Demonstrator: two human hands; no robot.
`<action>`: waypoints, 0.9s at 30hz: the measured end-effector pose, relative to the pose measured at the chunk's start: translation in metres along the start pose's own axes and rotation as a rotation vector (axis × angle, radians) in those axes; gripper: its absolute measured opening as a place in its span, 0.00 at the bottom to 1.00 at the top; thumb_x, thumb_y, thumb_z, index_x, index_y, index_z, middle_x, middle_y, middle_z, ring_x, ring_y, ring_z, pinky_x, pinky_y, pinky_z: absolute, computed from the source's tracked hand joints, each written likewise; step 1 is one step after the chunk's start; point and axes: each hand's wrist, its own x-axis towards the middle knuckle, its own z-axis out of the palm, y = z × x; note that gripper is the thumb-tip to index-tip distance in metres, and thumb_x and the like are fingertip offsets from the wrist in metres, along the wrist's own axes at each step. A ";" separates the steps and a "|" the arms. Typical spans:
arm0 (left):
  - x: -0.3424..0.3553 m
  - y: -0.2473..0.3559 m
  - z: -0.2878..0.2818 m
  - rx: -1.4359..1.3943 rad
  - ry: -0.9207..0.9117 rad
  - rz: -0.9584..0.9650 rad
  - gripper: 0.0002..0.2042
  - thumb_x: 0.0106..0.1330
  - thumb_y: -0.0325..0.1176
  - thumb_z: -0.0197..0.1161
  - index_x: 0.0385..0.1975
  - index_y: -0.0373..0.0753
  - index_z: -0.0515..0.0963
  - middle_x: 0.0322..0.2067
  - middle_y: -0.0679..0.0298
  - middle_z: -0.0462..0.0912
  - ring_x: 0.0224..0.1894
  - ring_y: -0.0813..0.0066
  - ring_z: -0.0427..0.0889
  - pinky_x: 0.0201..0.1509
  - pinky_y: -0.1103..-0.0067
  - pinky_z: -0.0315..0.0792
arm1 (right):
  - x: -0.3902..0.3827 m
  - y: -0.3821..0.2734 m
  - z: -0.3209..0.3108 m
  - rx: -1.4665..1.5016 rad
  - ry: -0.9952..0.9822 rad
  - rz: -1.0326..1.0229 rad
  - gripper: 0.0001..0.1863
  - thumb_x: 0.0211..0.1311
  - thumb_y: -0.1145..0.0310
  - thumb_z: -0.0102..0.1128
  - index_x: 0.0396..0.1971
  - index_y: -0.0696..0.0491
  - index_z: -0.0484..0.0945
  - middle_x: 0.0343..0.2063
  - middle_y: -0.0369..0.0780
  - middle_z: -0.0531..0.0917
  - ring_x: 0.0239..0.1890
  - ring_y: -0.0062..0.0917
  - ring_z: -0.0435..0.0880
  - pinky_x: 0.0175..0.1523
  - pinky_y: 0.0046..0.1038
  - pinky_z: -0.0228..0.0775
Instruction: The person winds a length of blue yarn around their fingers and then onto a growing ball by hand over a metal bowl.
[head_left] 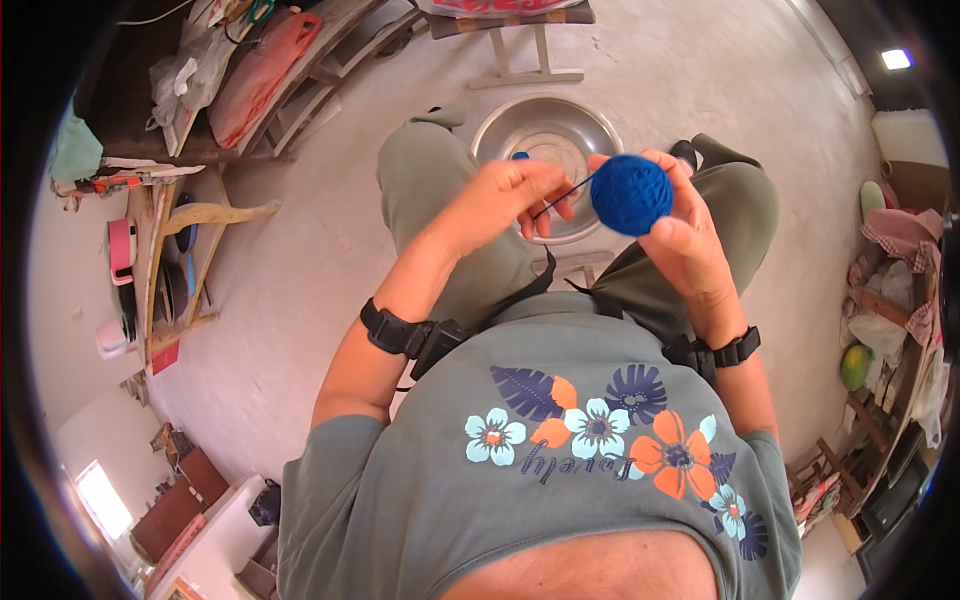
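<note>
On the far left side of the room, a red plastic bag [265, 85] lies on wooden furniture. More to the right and nearer, a black strap [390, 330] goes around the person's left wrist. Next comes the left leg in olive trousers [425, 190], with the knee turned outward. Over the space between the knees is the left hand [500, 205], its fingers bent; the grip pinches a strand of blue yarn [578, 188], which runs tight toward the right. Behind this hand, on the pale floor [310, 240], stands a round metal basin [488, 120]; inside it a small blue thing [520, 156] shows, partly hidden, and I cannot tell what it is. The strand joins the ball of blue yarn [632, 195], which is held up above the right part of the basin, round and closely wound. The right hand [700, 250] has its grip around this ball, the thumb at the near side and the fingers at the far side. Farthest to the right, among stored things, is a green and yellow fruit [856, 368].
</note>
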 end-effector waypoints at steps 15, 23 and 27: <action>-0.013 0.054 0.004 0.308 -0.166 0.227 0.03 0.64 0.28 0.66 0.31 0.35 0.81 0.30 0.71 0.77 0.35 0.85 0.74 0.39 0.84 0.70 | -0.005 0.002 0.004 -0.453 -0.129 0.182 0.27 0.65 0.59 0.65 0.59 0.55 0.71 0.49 0.35 0.77 0.51 0.19 0.76 0.57 0.25 0.69; 0.000 0.019 0.013 0.132 -0.010 0.255 0.03 0.64 0.28 0.67 0.31 0.37 0.80 0.32 0.72 0.77 0.36 0.86 0.76 0.39 0.85 0.70 | -0.007 0.001 0.005 -0.350 -0.096 0.285 0.30 0.66 0.58 0.64 0.62 0.56 0.65 0.52 0.38 0.76 0.52 0.21 0.76 0.58 0.24 0.70; 0.002 0.021 0.013 0.161 -0.020 0.252 0.03 0.63 0.27 0.68 0.31 0.37 0.81 0.32 0.72 0.78 0.37 0.85 0.77 0.40 0.85 0.71 | -0.001 0.008 0.001 -0.408 -0.063 0.251 0.30 0.63 0.60 0.67 0.60 0.57 0.67 0.51 0.38 0.76 0.52 0.20 0.77 0.57 0.24 0.70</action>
